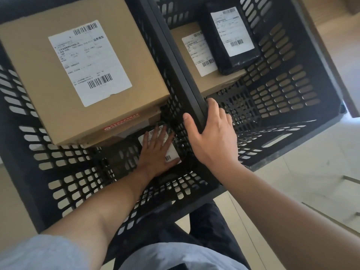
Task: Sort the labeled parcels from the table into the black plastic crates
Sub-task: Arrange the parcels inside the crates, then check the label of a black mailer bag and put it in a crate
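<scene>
Two black plastic crates stand side by side below me. The left crate point(64, 182) holds a big cardboard box point(39, 78) with a white label, stacked on another box. At that crate's bottom lies a small dark parcel point(171, 155) with a white label. My left hand point(155, 151) rests flat on it, fingers straight. My right hand point(212, 137) grips the rim where the two crates meet, thumb on the left side, fingers curled into the right crate point(288, 90). In the right crate a black labeled parcel point(231, 38) lies on a flat cardboard parcel point(214, 84).
Pale tiled floor point(311, 182) shows to the right of the crates. My dark trousers point(194, 230) are visible under the crates' near edge. The right crate's near half shows bare perforated bottom.
</scene>
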Demonstrator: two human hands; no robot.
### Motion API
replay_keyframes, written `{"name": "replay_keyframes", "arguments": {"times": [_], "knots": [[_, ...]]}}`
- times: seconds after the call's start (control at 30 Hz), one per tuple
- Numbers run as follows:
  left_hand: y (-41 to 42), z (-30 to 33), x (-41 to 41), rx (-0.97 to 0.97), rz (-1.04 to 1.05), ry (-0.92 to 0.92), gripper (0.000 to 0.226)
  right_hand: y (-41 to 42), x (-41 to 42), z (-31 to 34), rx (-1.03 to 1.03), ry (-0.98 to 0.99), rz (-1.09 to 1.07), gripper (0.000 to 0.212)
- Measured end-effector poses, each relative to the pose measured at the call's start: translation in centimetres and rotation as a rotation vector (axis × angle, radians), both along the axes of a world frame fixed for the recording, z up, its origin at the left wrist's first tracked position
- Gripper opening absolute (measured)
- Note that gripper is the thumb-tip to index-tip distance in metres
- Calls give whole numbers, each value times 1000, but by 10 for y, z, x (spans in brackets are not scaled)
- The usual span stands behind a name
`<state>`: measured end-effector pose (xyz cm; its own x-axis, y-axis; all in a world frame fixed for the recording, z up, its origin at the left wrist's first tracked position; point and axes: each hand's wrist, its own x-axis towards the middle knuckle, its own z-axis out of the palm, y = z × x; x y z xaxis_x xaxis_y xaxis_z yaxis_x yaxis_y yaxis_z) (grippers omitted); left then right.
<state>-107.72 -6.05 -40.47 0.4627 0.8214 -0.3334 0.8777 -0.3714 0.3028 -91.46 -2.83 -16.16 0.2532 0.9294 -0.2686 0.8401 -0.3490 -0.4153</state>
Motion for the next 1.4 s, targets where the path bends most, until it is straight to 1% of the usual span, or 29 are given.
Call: {"name": "replay_keyframes", "arguments": {"times": [0.1, 0.2, 0.27, 0.33, 0.4, 0.43, 0.5, 0.57, 0.63, 0.67, 0.73, 0.77, 0.87, 0.97, 1.07, 1.13, 1.2, 1.27, 1.4], "knots": [[3, 11, 0, -51, -14, 54, 100, -1, 0, 1, 8, 3, 5, 77], [7, 26, 2, -113, -12, 101, 99, -1, 1, 1, 11, 7, 17, 81], [9, 41, 4, -153, 11, 116, 95, -1, 1, 2, 8, 15, 29, 82], [10, 62, 7, -192, 51, 90, 90, -1, 2, 2, 9, 33, 34, 82], [10, 86, 9, -274, 121, 4, 82, -2, 3, 2, 15, 64, 30, 80], [10, 100, 9, -320, 176, -48, 74, -3, 4, 3, 20, 87, 30, 79], [10, 129, 7, -411, 359, -157, 53, -4, 5, 4, 36, 136, 24, 76], [8, 158, 6, -442, 559, -267, 40, -6, 7, 6, 45, 183, 13, 72], [1, 189, 11, -402, 714, -379, 34, -8, 11, 9, 55, 291, -18, 64], [-6, 204, 15, -373, 785, -451, 31, -10, 15, 11, 67, 386, -50, 56], [-23, 236, 29, -286, 911, -647, 23, -17, 31, 17, 94, 597, -113, 38], [-32, 251, 38, -223, 947, -737, 20, -23, 43, 21, 105, 660, -118, 33], [-57, 288, 75, -59, 1008, -927, 24, -48, 93, 31, 166, 734, -91, 26], [-69, 311, 126, -56, 997, -1017, 25, -74, 149, 43, 283, 800, -178, 16], [-74, 321, 187, -149, 900, -1035, 25, -96, 198, 51, 353, 860, -339, 17], [-76, 322, 228, -209, 834, -1027, 25, -108, 227, 55, 359, 921, -428, 20], [-75, 319, 265, -251, 759, -1007, 24, -118, 256, 58, 379, 955, -471, 22], [-72, 320, 300, -291, 685, -988, 23, -125, 289, 63, 453, 979, -526, 23], [-68, 328, 366, -381, 559, -953, 24, -144, 353, 72, 591, 1034, -733, 23]]}}
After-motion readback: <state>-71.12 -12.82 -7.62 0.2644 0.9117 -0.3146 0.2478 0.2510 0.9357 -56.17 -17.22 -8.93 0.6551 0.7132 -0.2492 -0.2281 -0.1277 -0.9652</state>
